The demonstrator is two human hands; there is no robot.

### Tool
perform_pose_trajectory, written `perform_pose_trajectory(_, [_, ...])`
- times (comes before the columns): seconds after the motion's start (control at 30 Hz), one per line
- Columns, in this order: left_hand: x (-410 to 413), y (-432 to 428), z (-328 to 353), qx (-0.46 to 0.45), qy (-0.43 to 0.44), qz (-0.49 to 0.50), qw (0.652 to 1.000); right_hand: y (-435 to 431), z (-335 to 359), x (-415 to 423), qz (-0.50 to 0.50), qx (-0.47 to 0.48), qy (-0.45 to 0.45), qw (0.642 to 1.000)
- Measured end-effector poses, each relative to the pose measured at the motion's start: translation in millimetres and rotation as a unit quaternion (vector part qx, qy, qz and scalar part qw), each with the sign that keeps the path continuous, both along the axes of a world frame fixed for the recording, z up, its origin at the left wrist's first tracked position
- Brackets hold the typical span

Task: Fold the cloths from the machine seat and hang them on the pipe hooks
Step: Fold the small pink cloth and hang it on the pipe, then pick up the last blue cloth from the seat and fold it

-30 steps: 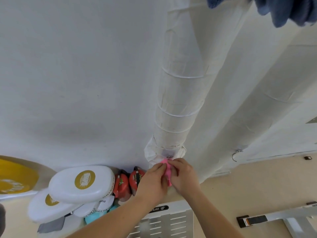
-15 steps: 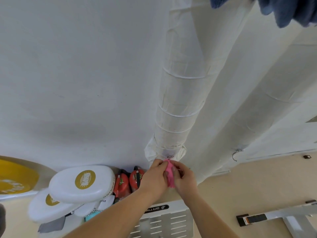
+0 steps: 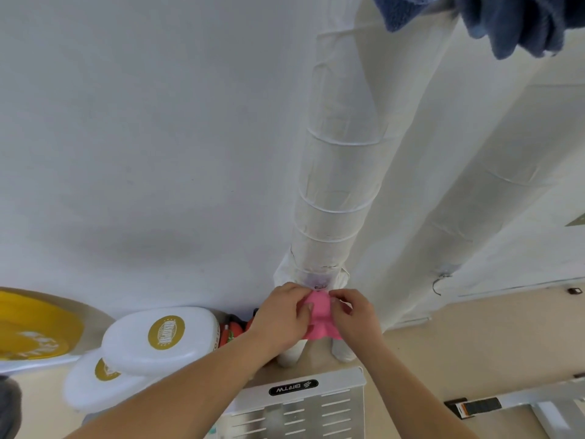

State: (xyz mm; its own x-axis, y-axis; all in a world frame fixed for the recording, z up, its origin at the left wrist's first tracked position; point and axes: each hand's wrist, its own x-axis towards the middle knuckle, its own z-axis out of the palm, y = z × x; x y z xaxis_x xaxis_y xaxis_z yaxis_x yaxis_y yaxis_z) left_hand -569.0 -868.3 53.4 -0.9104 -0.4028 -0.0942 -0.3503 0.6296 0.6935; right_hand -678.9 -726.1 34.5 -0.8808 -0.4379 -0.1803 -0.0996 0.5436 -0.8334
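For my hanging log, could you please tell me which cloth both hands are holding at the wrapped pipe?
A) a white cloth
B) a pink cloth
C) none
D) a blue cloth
B: the left hand and right hand both pinch the pink cloth at the lower end of the wrapped pipe, while the blue cloth is far off at the top edge.

Your view is bright, with soft, even light and only a faint grey shadow on the wall. The wide lens splays the pipes outward, and the lower-left edge smears.
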Motion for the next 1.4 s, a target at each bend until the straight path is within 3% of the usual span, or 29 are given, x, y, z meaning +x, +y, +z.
perform_pose_trajectory(0.4, [70.8, 5.1, -7.8, 0.085, 0.01, 0.117, 0.989, 47.5, 8.3, 31.3, -0.138, -0.024, 0.027, 0.99])
perform_pose_trajectory(0.53, [90.2, 17.2, -1.5, 0.117, -0.016, 0.052, 0.992, 60.5, 7.9, 71.2, -0.191, -0.02, 0.007, 0.981])
perform_pose_trajectory(0.77, [142.5, 33.1, -12.9, 0.167, -0.102, -0.139, 0.971, 82.0, 12.6, 185.2, -0.22, 0.029, -0.15, 0.963])
perform_pose_trajectory(1.0, [260.2, 99.5, -35.1, 0.188, -0.177, -0.328, 0.909, 132.4, 15.3, 396.3, -0.41, -0.012, -0.201, 0.889])
perform_pose_trajectory(1.23, [429.9, 204.7, -20.7, 0.142, -0.267, -0.516, 0.801, 210.3, 38.5, 635.7, -0.609, -0.056, -0.159, 0.775])
perform_pose_trajectory(1.4, [575.4, 283.0, -5.3, 0.129, -0.293, -0.567, 0.759, 244.6, 31.8, 808.5, -0.681, -0.081, -0.145, 0.713])
